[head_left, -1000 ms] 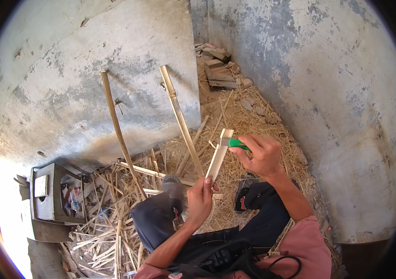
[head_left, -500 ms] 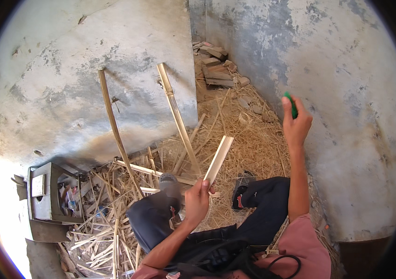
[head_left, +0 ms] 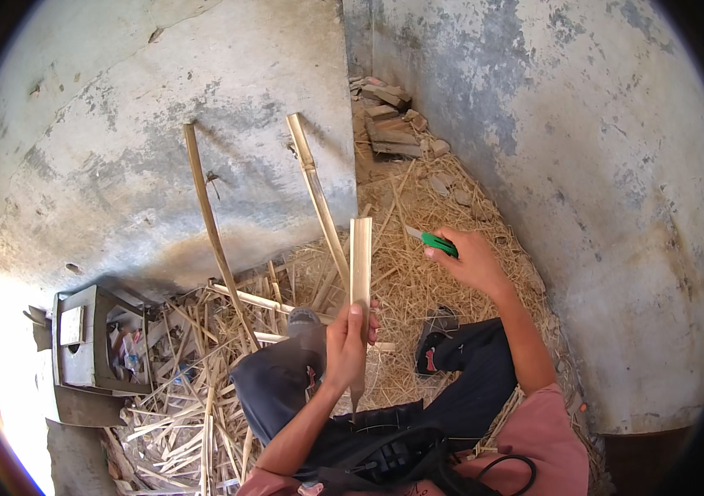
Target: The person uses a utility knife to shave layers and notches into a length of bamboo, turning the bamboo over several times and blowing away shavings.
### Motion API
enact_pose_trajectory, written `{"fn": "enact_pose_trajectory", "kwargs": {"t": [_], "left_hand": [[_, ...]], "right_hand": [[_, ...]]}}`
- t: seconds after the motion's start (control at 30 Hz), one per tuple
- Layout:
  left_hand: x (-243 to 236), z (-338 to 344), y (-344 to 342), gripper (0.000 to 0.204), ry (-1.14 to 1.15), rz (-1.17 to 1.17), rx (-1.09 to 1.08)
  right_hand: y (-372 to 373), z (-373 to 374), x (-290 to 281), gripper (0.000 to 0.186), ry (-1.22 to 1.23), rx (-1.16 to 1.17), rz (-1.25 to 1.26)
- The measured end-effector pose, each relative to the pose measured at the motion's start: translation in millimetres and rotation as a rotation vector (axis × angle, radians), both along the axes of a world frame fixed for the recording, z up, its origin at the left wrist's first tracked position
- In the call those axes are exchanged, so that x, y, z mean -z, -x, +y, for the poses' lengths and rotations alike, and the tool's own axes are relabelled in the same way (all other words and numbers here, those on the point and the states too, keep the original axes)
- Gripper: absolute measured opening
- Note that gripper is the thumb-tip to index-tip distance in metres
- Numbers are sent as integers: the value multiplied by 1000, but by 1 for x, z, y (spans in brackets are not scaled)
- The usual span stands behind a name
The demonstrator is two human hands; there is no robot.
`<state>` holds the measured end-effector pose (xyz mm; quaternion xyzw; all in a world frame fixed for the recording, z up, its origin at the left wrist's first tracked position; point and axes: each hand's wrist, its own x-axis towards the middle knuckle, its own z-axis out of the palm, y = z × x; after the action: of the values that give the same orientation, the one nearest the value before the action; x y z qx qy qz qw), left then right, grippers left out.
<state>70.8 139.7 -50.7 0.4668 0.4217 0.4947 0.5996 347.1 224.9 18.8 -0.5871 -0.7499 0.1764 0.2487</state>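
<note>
My left hand point(head_left: 347, 345) is wrapped round a flat, pale bamboo strip point(head_left: 360, 260), which stands nearly upright in front of my lap. Its lower end hangs below my fist toward my trousers. To the right and slightly farther off, my right hand point(head_left: 469, 258) grips a green utility knife point(head_left: 440, 244). The knife's short blade is out and points left toward the strip, with a gap between them. My legs are spread on either side, with shoes on the littered floor.
Two long bamboo poles point(head_left: 203, 198) point(head_left: 319, 194) lean on the left wall. Shavings point(head_left: 435, 281) and split sticks point(head_left: 191, 430) cover the floor. A grey box-like cabinet point(head_left: 79, 372) stands at left. Bricks point(head_left: 392, 132) are piled in the far corner, and a peeling wall point(head_left: 616, 207) rises at right.
My right hand has come down and left, turning the knife so its blade shows. The bamboo strip has swung from a rightward lean to nearly upright in my left hand.
</note>
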Motion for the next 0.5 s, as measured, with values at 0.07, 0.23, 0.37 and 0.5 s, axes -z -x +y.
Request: {"fn": "enact_pose_trajectory", "kwargs": {"t": [0.07,0.23,0.37,0.5], "left_hand": [[1,1,1,46,-4,-28,-7],[-4,1,-2,43,42,-42,39],[-7,-2,-2,40,106,-24,113],[-9,-4,-3,37,100,-22,189]], "right_hand": [[8,-1,-7,38,44,-8,77],[27,-12,-8,37,1,-106,421],[42,-19,-9,42,131,-211,632],[52,-23,-6,51,187,-229,694]]}}
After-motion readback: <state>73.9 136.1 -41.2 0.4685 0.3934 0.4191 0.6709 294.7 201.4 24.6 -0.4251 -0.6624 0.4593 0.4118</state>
